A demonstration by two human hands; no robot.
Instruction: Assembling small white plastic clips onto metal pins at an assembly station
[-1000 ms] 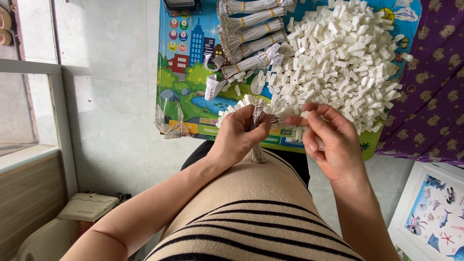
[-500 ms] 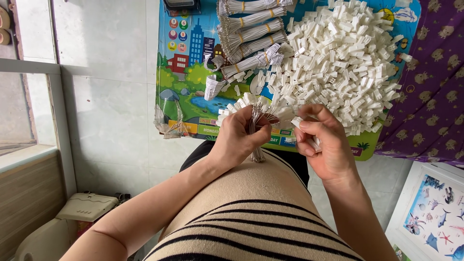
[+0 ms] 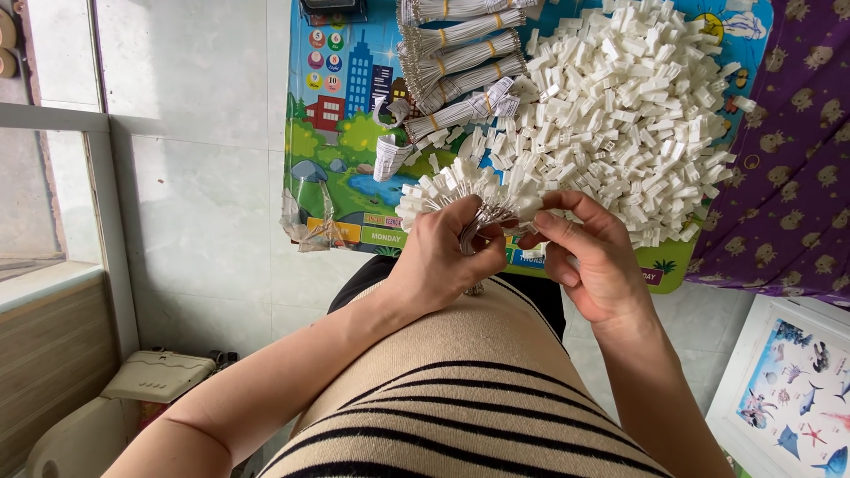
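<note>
- Head view, left hand [image 3: 443, 257]: fingers closed round a bunch of thin wires [image 3: 474, 232], held upright over the lap at the near edge of the worktop [image 3: 328, 168]. The top ends of the bunch carry small white plastic connectors [image 3: 443, 188], fanned out above the fist.
- Head view, right hand [image 3: 589, 261]: fingers pinched narrow at the right side of the bunch, touching it; a white piece seems to sit between the fingertips, though it is too small to be sure.
- Done, as judged from the layout: many wire ends in the held bunch already wear connectors. Several tied wire bundles [image 3: 460, 57] lie at the far side of the worktop, bound with yellow bands; whether these are fitted cannot be told.
- Left, as judged: a large heap of loose white connectors [image 3: 637, 115] covers the right half of the worktop, just beyond the hands. The heap being so big, the work looks far from complete.
- Surroundings: colourful printed mat on the worktop, purple patterned cloth [image 3: 797, 159] to the right, crumpled clear wrapper [image 3: 305, 221] at the left edge.
</note>
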